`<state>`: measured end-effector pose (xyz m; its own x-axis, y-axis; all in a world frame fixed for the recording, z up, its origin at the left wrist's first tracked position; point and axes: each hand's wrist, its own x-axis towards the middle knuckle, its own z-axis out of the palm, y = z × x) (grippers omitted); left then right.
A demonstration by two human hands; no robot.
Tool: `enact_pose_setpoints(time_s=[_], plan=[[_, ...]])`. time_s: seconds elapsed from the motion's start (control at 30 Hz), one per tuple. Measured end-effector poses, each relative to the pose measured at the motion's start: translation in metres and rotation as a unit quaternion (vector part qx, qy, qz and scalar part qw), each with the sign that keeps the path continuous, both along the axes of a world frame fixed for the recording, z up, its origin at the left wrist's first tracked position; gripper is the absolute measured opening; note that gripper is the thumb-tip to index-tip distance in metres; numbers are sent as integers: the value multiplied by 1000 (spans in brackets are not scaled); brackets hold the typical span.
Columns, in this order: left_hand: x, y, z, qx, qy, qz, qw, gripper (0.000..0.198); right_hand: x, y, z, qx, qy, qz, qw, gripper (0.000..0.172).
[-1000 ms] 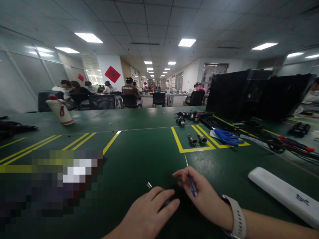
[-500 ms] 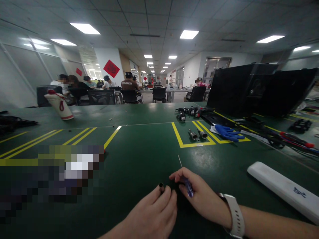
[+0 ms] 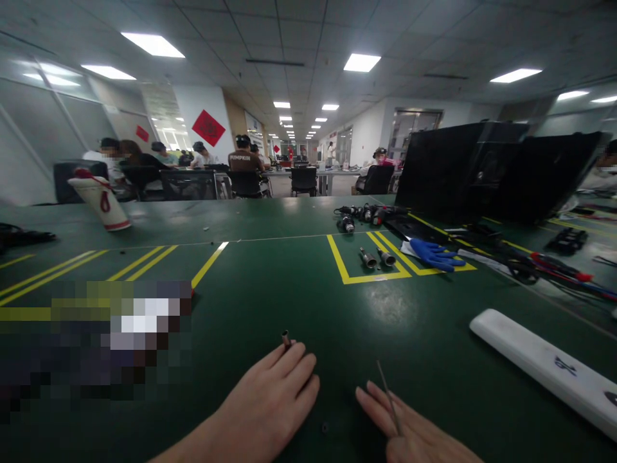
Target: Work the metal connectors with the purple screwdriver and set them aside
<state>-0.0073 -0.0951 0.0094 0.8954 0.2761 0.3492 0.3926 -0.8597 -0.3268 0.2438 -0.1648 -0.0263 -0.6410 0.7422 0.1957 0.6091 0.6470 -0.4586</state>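
My left hand [image 3: 272, 399] is closed around a small dark metal tube [image 3: 286, 338], whose open end sticks up above the fingers. To its right, my right hand [image 3: 409, 424] grips a thin screwdriver [image 3: 388, 397]; its slim shaft points up and away, and its handle is hidden in the palm. A tiny dark part [image 3: 324, 427] lies on the green tabletop [image 3: 270, 296] between the hands. Farther off, two metal nozzle-like fittings [image 3: 369, 259] lie inside a yellow-taped rectangle.
A blue glove [image 3: 436, 254] and cables lie at the right, near dark monitors [image 3: 441, 167]. Cylindrical connectors [image 3: 346, 223] sit behind the fittings. A long white case [image 3: 540, 366] is at the right, a white cup [image 3: 102, 202] at the back left. Several people sit beyond.
My right hand has drawn down and to the right with the screwdriver. My left hand has shifted left with the tube. The tiny dark part on the table now shows between them.
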Motion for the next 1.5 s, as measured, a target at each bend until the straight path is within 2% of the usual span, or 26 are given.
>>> enact_pose_setpoints(time_s=[0.13, 0.27, 0.33, 0.4, 0.43, 0.5, 0.6, 0.7, 0.8, 0.9, 1.03, 1.13, 1.2, 1.27, 1.37, 1.5], plan=[[2, -12, 8, 41, 26, -28, 998, 26, -20, 14, 0, 71, -61, 38, 995, 14], [-1, -14, 15, 19, 20, -65, 997, 29, -50, 28, 14, 90, 7, 26, 996, 14], [-7, -10, 18, -2, 0, -45, 999, 27, -62, 35, 20, 56, 47, 17, 997, 23], [-12, -7, 20, -25, -17, -1, 1000, 26, -69, 43, 27, 0, 81, 26, 996, 40], [-14, -6, 21, -37, -21, 16, 999, 26, -71, 46, 31, -31, 102, 23, 994, 42], [-17, -7, 22, -54, -14, 31, 998, 25, -71, 53, 36, -93, 156, 1, 983, 30], [-17, -12, 23, -56, 32, 22, 998, 27, -69, 59, 42, -168, 245, -38, 954, 11], [-17, -14, 23, -58, 44, 3, 997, 29, -67, 60, 45, -209, 307, -67, 926, 13], [-21, -11, 22, -106, -5, 39, 994, 37, -64, 59, 47, -238, 356, -66, 901, 20], [-26, -5, 18, -190, -72, 111, 973, 49, -63, 59, 47, -274, 407, -42, 870, 24], [-26, 0, 13, -310, -148, 153, 927, 41, -62, 60, 47, -314, 433, -28, 844, 31], [-24, 1, 10, -335, -206, 157, 906, 37, -58, 60, 50, -294, 400, -39, 867, 36], [-23, 2, 10, -328, -230, 166, 901, 37, -53, 62, 54, -239, 377, -67, 893, 38], [-23, 2, 10, -338, -241, 180, 892, 37, -45, 65, 59, -193, 364, -102, 905, 38], [-21, 3, 10, -377, -249, 182, 873, 38, -30, 68, 60, -184, 358, -143, 904, 36], [-15, 3, 8, -423, -286, 162, 844, 37, -14, 62, 51, -233, 374, -175, 880, 35]])
